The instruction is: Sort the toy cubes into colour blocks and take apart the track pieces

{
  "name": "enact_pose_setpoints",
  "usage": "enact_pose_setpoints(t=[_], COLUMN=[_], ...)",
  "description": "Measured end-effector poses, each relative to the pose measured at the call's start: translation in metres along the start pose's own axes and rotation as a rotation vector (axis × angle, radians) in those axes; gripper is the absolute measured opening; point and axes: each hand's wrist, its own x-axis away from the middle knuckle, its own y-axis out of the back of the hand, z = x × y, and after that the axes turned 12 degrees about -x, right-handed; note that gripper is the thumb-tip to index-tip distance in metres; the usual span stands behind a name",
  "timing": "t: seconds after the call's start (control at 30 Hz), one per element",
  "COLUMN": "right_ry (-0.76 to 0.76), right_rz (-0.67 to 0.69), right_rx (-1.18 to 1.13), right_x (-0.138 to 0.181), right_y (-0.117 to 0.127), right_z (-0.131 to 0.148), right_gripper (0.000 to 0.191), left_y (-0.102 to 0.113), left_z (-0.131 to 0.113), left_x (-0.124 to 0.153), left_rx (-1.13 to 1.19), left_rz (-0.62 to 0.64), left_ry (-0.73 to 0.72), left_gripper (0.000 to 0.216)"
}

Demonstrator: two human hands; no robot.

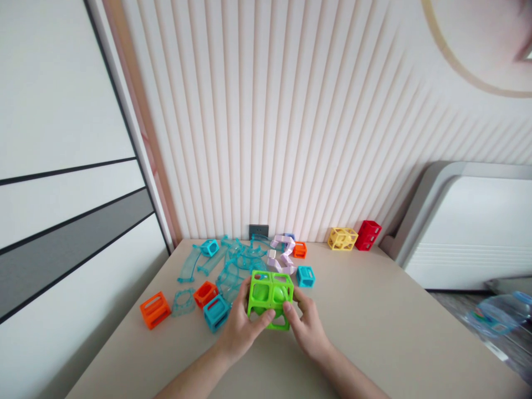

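Between my two hands is a green hollow toy block (271, 293) made of joined cube frames, lifted above the tabletop. My left hand (246, 327) grips its left side, thumb across the lower front. From the right, my right hand (305, 321) holds it with the thumb on the front face. The fingers behind the block are partly hidden. Close to my left hand lie a blue cube frame (216, 313) and an orange cube frame (205, 294). Another blue cube frame (306, 276) sits just beyond my right hand.
Clear blue track pieces (241, 260) are heaped behind my hands, beside lilac curved pieces (286, 260). An orange block (155, 310) stands at the left. Yellow (343, 239) and red (368, 235) blocks stand by the ribbed wall. A plastic bottle (501, 315) lies off the table's right side.
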Motion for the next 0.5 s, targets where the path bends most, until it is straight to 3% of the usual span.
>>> enact_pose_setpoints(t=[0.17, 0.37, 0.5], right_ry=[-0.018, 0.058, 0.104], right_rz=[0.02, -0.106, -0.073], right_rx=[0.02, 0.04, 0.069], right_x=[-0.0016, -0.0045, 0.0003], right_y=[0.0031, -0.0023, -0.0056], right_z=[0.0053, 0.0028, -0.0014], right_gripper=[0.036, 0.044, 0.048], left_y=[-0.0025, -0.0063, -0.0068], left_z=[0.0015, 0.0, 0.006], left_x=[0.0, -0.0072, -0.0041], left_rx=[0.003, -0.007, 0.059], left_rz=[-0.039, -0.237, -0.251], left_ry=[0.012, 0.112, 0.106], left_gripper=[0.072, 0.066, 0.08])
